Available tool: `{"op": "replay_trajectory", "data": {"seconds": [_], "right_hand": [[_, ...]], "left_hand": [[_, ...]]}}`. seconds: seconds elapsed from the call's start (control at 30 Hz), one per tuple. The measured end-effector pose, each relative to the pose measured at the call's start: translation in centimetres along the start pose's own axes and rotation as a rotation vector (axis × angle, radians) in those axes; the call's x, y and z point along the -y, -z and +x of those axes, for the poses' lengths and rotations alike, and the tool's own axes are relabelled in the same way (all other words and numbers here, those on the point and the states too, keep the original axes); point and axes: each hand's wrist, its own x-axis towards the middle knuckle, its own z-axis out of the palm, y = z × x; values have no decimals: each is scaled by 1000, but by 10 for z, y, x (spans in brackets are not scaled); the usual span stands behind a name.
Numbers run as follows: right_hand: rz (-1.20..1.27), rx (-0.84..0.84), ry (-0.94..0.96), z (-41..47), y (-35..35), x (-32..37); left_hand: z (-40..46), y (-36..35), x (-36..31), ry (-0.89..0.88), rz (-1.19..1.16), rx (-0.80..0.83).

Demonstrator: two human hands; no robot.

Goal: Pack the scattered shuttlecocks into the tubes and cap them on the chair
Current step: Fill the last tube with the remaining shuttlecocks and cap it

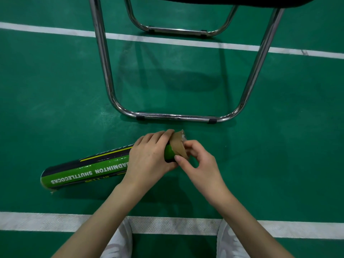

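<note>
Head view, looking down at green court floor point(55, 94). One shuttlecock tube point(87, 169), green and black with "BADMINTON SHUTTLECOCKS" printed on it, lay on its side on the floor, far end toward 8 o'clock, near end toward 2 o'clock. Left hand point(149, 159) was wrapped around the tube near that upper end, fingers curled over it. Right hand point(197, 161) pinched the brown paper band point(179, 147) at the tube's mouth between thumb and fingers. Something white showed just inside the mouth; could not tell what. Chair point(176, 117) with chrome tube frame stood at 12 o'clock from the hands, its floor bar just beyond the tube's mouth. White court lines point(46, 221) crossed at 6 and 12 o'clock.
</note>
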Motion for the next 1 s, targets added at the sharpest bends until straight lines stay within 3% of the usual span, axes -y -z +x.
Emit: {"op": "replay_trajectory", "data": {"seconds": [0.33,0.47,0.7,1.0], "right_hand": [[-13,262,-91,12,1,2],[63,195,-26,18,14,12],[-117,164,190,29,42,53],[-33,19,340,35,96,137]], "left_hand": [[-5,3,-3,-46,-33,79],[7,14,-3,-33,-55,35],[29,53,-10,17,-101,-3],[64,127,-28,107,-557,-7]]}}
